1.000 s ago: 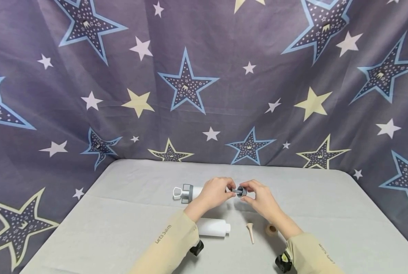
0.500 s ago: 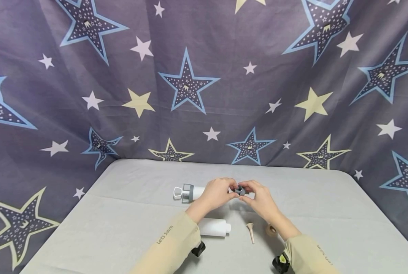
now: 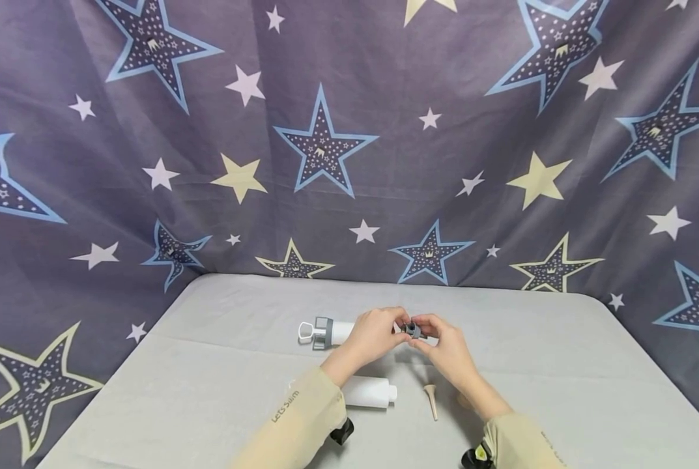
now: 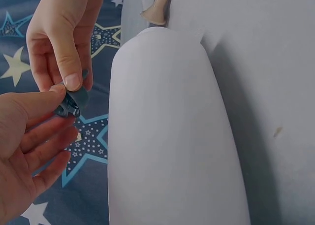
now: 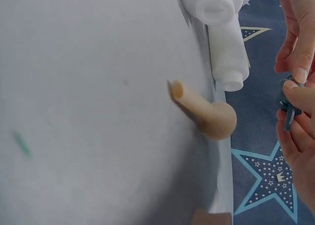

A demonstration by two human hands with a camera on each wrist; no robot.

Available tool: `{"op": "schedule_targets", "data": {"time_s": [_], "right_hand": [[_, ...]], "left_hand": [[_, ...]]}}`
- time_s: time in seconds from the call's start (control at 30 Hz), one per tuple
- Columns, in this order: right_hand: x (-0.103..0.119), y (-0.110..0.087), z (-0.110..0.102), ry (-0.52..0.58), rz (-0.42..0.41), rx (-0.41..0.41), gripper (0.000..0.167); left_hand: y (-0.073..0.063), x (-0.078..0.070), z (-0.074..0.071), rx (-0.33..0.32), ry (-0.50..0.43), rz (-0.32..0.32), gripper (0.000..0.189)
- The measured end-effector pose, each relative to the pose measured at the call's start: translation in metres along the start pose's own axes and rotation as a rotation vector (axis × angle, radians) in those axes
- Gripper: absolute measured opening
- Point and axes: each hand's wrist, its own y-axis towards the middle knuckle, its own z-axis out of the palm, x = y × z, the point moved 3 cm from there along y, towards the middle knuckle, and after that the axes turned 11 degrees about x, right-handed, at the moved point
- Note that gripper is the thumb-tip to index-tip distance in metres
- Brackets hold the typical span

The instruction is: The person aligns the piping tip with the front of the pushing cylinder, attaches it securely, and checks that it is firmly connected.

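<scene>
In the head view both hands meet over the back half of the table at a small dark grey plastic fitting (image 3: 412, 330). My left hand (image 3: 377, 333) pinches it between thumb and fingertips from the left. From the right, my right hand (image 3: 446, 340) holds its other side the same way. A narrow stem sticks out of the fitting (image 5: 289, 107) in the right wrist view. The left wrist view shows a hollow rim on it, partly covered by the thumbs. Behind my left hand lies a white cylinder (image 3: 341, 332) with a grey collar and a white loop handle (image 3: 305, 332).
A white bottle (image 3: 369, 393) lies on its side in front of the left forearm. Right of it lies a beige funnel-like piece (image 3: 432, 400) with a slim stem. My right forearm hides most of a beige round piece (image 3: 464, 401). A star-patterned cloth (image 3: 349, 163) hangs behind the table.
The hands have drawn closer together, and the rod that showed between them is now hidden. The grey fitting has turned in the fingers. The right forearm shifted slightly left, covering the beige round piece.
</scene>
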Motion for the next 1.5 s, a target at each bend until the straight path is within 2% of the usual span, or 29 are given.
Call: {"op": "schedule_targets", "data": {"time_s": [0.23,0.33,0.57,1.13,1.37,1.5], "right_hand": [[0.002,-0.002,0.000,0.128,0.063,-0.001,0.035],[0.002,-0.002,0.000,0.149,0.066,0.000,0.035],[0.030,-0.006,-0.006,0.211,0.064,0.010,0.035],[0.031,-0.006,-0.006,0.244,0.067,0.014,0.034],[0.026,-0.004,-0.005,0.245,0.044,0.007,0.034],[0.012,-0.002,-0.002,0.236,0.048,0.011,0.035]], "left_hand": [[-0.001,-0.001,-0.002,-0.020,-0.030,0.022,0.024],[-0.002,-0.001,-0.003,-0.026,-0.046,0.039,0.024],[-0.001,0.001,0.000,-0.017,-0.045,0.048,0.024],[-0.001,0.002,-0.005,0.018,-0.037,0.035,0.023],[-0.003,0.011,-0.007,0.010,-0.041,0.011,0.022],[-0.006,0.020,-0.009,0.006,-0.028,-0.007,0.020]]}}
